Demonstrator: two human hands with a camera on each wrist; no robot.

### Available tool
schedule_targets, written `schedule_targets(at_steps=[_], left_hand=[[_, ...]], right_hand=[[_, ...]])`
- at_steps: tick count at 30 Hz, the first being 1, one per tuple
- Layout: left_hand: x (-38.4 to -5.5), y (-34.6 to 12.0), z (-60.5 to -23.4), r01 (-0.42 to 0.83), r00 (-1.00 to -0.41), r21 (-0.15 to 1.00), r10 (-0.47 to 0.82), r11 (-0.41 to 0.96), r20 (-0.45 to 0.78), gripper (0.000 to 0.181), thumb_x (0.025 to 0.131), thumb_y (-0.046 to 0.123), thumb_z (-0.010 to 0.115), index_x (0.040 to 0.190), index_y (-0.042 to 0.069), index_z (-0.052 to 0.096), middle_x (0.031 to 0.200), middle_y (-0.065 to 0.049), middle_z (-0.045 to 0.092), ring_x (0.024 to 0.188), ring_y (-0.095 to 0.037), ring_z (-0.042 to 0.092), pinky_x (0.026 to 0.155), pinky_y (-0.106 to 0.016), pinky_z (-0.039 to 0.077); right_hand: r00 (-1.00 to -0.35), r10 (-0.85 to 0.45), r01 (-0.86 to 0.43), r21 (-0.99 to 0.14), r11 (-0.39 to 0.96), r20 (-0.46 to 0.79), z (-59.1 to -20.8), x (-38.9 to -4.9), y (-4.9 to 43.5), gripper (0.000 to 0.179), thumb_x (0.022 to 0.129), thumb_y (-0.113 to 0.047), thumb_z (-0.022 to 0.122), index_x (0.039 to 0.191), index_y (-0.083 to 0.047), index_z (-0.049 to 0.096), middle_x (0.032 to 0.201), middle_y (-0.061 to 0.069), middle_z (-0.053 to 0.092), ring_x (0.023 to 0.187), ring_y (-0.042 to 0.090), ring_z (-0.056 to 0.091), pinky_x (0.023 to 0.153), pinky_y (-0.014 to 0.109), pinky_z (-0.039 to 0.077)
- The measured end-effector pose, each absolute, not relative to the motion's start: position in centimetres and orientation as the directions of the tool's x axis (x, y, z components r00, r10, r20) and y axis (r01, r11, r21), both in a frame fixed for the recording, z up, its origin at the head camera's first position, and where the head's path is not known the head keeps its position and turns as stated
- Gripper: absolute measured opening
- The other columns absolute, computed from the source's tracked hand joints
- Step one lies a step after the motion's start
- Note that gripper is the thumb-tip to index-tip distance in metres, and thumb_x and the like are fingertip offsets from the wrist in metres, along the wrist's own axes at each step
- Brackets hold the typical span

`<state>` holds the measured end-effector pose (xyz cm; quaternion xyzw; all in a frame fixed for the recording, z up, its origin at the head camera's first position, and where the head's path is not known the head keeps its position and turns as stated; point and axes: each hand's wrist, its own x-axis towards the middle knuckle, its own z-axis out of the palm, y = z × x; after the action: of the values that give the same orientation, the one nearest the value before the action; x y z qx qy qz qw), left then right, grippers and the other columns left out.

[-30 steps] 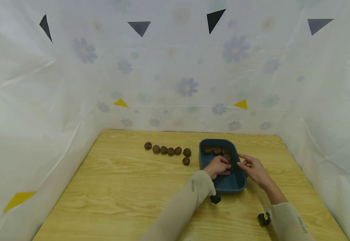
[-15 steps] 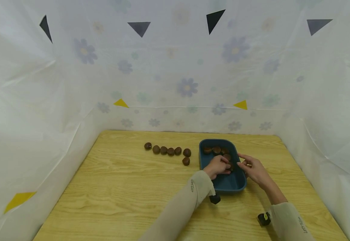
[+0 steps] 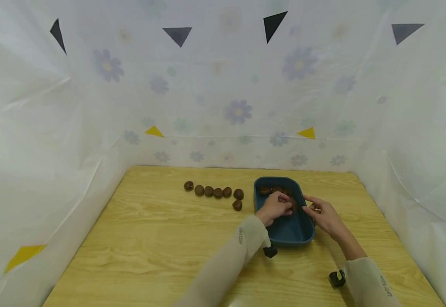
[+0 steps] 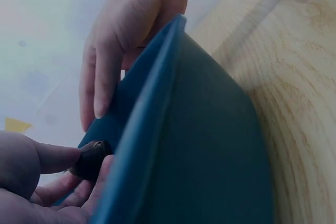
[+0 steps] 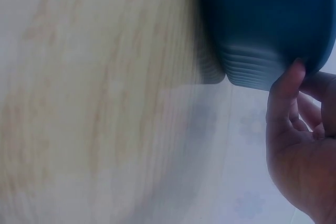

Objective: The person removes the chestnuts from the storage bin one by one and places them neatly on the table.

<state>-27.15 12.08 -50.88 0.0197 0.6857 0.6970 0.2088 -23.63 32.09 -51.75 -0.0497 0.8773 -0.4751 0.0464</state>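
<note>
Chestnut [image 4: 88, 160] pinched between our left hand's [image 3: 274, 207] thumb and fingers, in or just above blue bin [image 3: 289, 232], can't tell which. Right hand [image 3: 324, 216], fingers extended, touches bin's right side. We'd best pinch evenly, steady the bin.

Some brown chestnuts [image 3: 264, 190] sit in an upright blue container [image 3: 289, 233], seven more [image 3: 217, 193] bending in a row to its left.

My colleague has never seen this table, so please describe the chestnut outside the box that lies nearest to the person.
On the wood-grain table, find the blue box. To its left stretches a row of six chestnuts. The wanted chestnut lies on the person's side of the row's right end, the only tabletop one outside that row.
</note>
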Motion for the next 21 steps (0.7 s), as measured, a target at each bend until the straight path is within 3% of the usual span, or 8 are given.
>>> schedule_targets(at_steps=[8, 17, 21], left_hand=[[-27.5, 10.6, -49.8, -0.228, -0.906, 0.973, 0.378, -0.049, -0.193, 0.017, 0.102, 0.003, 0.064, 0.119, 0.004, 0.062, 0.103, -0.009, 0.063, 0.093, -0.03, 0.074, 0.097, -0.051, 0.06], [-27.8, 7.6, -49.2, -0.185, -0.906, 0.98, 0.399, -0.076, -0.14, 0.021, 0.103, 0.004, 0.062, 0.124, 0.004, 0.061, 0.111, -0.011, 0.062, 0.097, -0.029, 0.074, 0.103, -0.053, 0.057], [-27.6, 5.6, -48.8, -0.191, -0.894, 0.979, 0.425, -0.078, -0.14, 0.026, 0.105, 0.006, 0.06, 0.13, 0.004, 0.057, 0.119, -0.013, 0.06, 0.107, -0.033, 0.072, 0.108, -0.054, 0.053]], right_hand=[[-0.992, -0.121, -0.045, -0.827, 0.561, -0.029, -51.6, -23.7, 32.3, 0.057, 0.109, -0.023, 0.058, 0.157, 0.0, 0.041, 0.092, 0.016, 0.058, 0.064, 0.014, 0.057, 0.056, 0.034, 0.055], [-0.991, -0.13, -0.048, -0.829, 0.556, -0.029, -51.7, -23.6, 32.1, 0.058, 0.108, -0.023, 0.059, 0.158, 0.0, 0.04, 0.093, 0.016, 0.057, 0.065, 0.014, 0.057, 0.056, 0.034, 0.054], [-0.991, -0.127, -0.046, -0.825, 0.563, -0.032, -51.7, -23.5, 32.0, 0.057, 0.108, -0.023, 0.058, 0.158, -0.001, 0.04, 0.093, 0.015, 0.056, 0.067, 0.014, 0.058, 0.055, 0.036, 0.054]])
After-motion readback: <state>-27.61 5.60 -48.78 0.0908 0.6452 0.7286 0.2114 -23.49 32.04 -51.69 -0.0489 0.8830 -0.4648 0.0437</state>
